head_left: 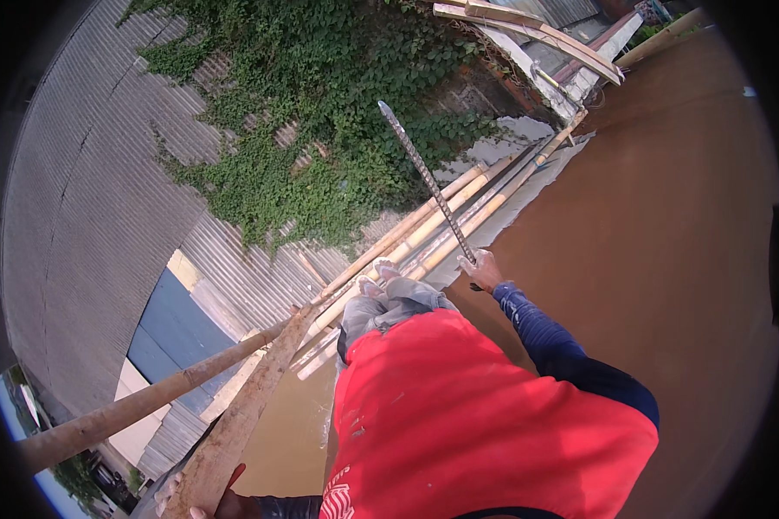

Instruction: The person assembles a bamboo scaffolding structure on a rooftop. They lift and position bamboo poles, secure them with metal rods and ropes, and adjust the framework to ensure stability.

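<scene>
My right hand (485,271) is closed round the lower end of a ribbed steel bar (426,177). The bar slants up and away to the left, and its pale tip stands over the greenery. At the lower left, my left hand (228,504) grips a rough wooden plank (234,424), with fingertips showing past its far edge. My feet (377,278) rest on several bamboo poles (433,227) laid side by side.
A thick bamboo pole (147,402) crosses the left, meeting the plank's upper end. Corrugated roofing (86,208) lies below, partly covered by leafy vines (320,130). A smooth brown surface (666,225) fills the right. Loose boards (537,35) lie at the far end.
</scene>
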A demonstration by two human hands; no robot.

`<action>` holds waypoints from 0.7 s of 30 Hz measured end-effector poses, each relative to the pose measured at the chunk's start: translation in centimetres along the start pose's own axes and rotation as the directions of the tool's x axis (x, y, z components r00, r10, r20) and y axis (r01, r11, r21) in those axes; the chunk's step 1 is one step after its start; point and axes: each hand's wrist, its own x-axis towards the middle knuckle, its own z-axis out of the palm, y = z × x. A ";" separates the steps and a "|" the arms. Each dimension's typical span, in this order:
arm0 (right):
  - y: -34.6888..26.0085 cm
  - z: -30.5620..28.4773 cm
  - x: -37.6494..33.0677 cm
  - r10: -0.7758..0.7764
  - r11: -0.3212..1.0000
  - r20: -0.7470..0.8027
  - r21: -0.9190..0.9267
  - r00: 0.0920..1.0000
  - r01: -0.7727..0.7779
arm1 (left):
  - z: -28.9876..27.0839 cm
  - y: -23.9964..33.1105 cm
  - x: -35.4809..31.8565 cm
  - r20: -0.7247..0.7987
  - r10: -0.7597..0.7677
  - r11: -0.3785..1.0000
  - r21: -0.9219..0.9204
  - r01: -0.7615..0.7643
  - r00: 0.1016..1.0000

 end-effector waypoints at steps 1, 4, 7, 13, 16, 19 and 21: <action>-0.3 0.6 1.0 0.024 0.999 -0.051 -0.021 0.998 -0.025 | 1.2 -0.6 -0.2 0.030 -0.014 1.000 -0.024 0.015 0.999; -2.8 3.1 1.8 0.015 0.998 -0.172 -0.050 0.985 -0.024 | 10.0 -2.9 -1.6 -0.012 0.016 0.997 -0.077 -0.017 1.000; -4.3 1.4 -0.4 -0.016 1.000 -0.300 0.011 0.954 0.021 | 15.1 -6.4 -2.4 -0.029 -0.077 0.984 -0.160 0.072 0.997; -7.8 -4.3 -4.5 -0.033 0.983 -0.490 0.142 0.871 0.117 | 21.8 -11.7 -4.8 -0.044 -0.255 0.908 -0.355 0.224 0.966; -6.0 -5.7 -4.0 0.010 0.990 -0.523 0.128 0.852 0.067 | 25.3 -13.4 -5.1 -0.039 -0.376 0.852 -0.408 0.329 0.926; -4.1 -7.6 -2.9 -0.028 0.996 -0.576 0.054 0.817 0.072 | 29.1 -14.5 -5.9 -0.012 -0.459 0.803 -0.433 0.409 0.889; -2.4 -8.2 -2.5 -0.077 0.994 -0.638 0.005 0.766 0.105 | 31.0 -15.2 -5.9 0.020 -0.483 0.785 -0.434 0.443 0.875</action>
